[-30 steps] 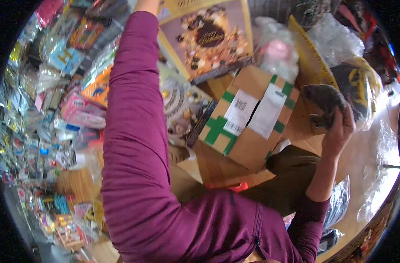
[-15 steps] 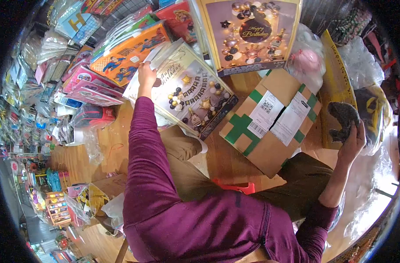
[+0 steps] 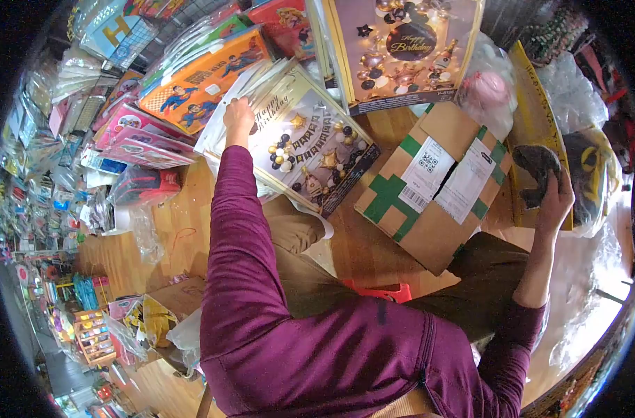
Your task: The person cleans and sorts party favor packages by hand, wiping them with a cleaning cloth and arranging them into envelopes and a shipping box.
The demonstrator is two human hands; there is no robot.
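Observation:
My left hand (image 3: 239, 121) is closed at the upper left edge of a flat, clear-wrapped birthday balloon packet (image 3: 316, 143). The packet leans over my knee, its front printed with black, gold and white balloons, and more plastic-wrapped edges show behind it. Off to the right, my right hand (image 3: 555, 198) grips a crumpled dark grey cloth (image 3: 538, 167) between thumb and fingers. Between the two hands lies a brown cardboard box (image 3: 418, 240) with green tape and white labels.
A larger birthday packet (image 3: 409, 59) stands behind the box. Superman folders (image 3: 206, 80) and pink packets (image 3: 140, 136) are stacked to the left. A yellow box (image 3: 533, 104) and clear plastic wrap (image 3: 599, 292) lie on the right. Part of a red object (image 3: 387, 291) shows between my legs.
My right hand has moved slightly up and left with the grey cloth. My left hand stays at the packet's edge, and the view has shifted a little.

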